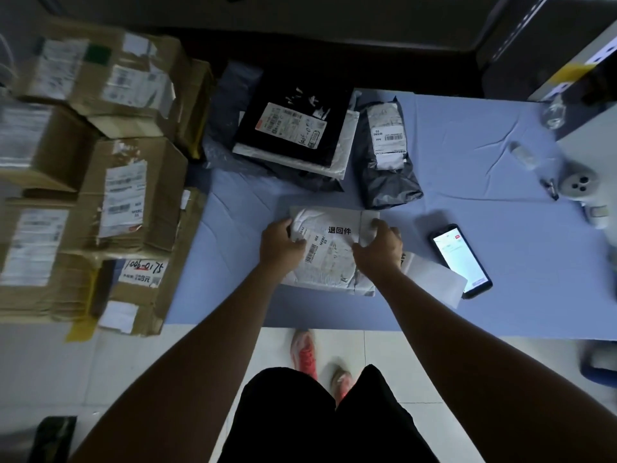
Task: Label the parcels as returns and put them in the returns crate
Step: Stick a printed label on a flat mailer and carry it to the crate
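A white soft parcel [329, 262] lies near the front edge of the blue-covered table [467, 155]. A white returns label [340, 230] with black printed characters sits across its top. My left hand [280, 245] grips the parcel's left edge, thumb on top. My right hand [380, 245] presses the label's right end down with curled fingers. A grey bag parcel [384, 155] and a black parcel [293, 121] on a stack of mailers lie further back. No crate is in view.
Stacked cardboard boxes [100, 182] fill the left side. A lit phone [460, 259] lies right of the parcel, with a strip of label backing paper [434, 279] beside it. A small printer-like device [577, 185] and small bottles stand at the far right.
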### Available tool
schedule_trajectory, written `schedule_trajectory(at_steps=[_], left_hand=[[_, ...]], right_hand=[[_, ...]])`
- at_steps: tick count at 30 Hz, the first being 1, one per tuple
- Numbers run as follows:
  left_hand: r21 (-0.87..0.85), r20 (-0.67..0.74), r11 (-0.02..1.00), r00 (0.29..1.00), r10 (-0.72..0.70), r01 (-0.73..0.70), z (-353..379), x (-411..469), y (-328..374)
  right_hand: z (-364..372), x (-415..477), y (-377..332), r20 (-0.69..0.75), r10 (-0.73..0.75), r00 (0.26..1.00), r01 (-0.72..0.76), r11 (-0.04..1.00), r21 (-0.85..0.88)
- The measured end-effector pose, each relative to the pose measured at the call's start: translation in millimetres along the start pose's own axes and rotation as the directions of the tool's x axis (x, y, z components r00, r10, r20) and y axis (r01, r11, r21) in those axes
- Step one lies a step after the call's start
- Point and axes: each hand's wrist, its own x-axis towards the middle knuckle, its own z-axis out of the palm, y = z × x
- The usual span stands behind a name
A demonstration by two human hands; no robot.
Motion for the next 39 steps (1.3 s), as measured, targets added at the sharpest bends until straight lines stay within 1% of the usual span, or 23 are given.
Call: schedule_trajectory(at_steps=[3,7,10,12,15,17,20,24,27,30,33,34,39], left_hand=[[-0.041,-0.062,0.999,0.998,0.027,-0.03,-14,-21,-4],[0.044,-0.173,0.997,0.982,0.074,-0.067,-35,-59,-10],[0.112,-0.283,0.993,0.957,0.055,-0.024,-53,-92,-10],[0.143,-0.341,0.99,0.939,0.047,0.003,-74,-120,-6],[0.08,-0.42,0.996,0.908,0.004,0.033,-114,-165,-8],[0.021,-0.461,0.999,0.887,-0.024,0.038,-141,-195,-15],[-0.011,-0.513,0.999,0.857,-0.036,0.036,-182,-235,-32],[-0.064,-0.557,0.992,0.82,-0.127,0.111,-242,-274,-76],[-0.051,-0.578,0.988,0.803,-0.149,0.147,-290,-291,-119],[-0.073,-0.603,0.984,0.779,-0.172,0.162,-342,-300,-167],[-0.105,-0.595,0.978,0.776,-0.208,0.181,-395,-303,-225],[-0.11,-0.588,0.976,0.779,-0.218,0.19,-412,-302,-246],[-0.077,-0.578,0.971,0.783,-0.23,0.228,-486,-285,-334]], right_hand=[[-10,-20,-5,-0.013,-0.076,0.997,0.076,0.997,0.002],[-15,-61,-18,-0.007,-0.166,0.986,0.166,0.983,0.073],[-16,-94,-30,0.008,-0.26,0.966,0.26,0.965,0.037],[-17,-119,-37,0.02,-0.328,0.944,0.326,0.943,0.062],[-18,-157,-49,0.059,-0.419,0.906,0.41,0.904,0.12],[-12,-184,-61,0.074,-0.472,0.879,0.461,0.879,0.121],[7,-229,-85,0.101,-0.531,0.841,0.519,0.846,0.126],[46,-288,-119,0.151,-0.606,0.781,0.593,0.795,0.124],[85,-328,-150,0.158,-0.659,0.735,0.653,0.751,0.098],[135,-368,-186,0.163,-0.709,0.686,0.702,0.704,0.109],[193,-407,-221,0.186,-0.739,0.648,0.736,0.67,0.095],[215,-418,-232,0.203,-0.738,0.643,0.741,0.667,0.079],[311,-453,-282,0.317,-0.663,0.679,0.682,0.729,0.064]])
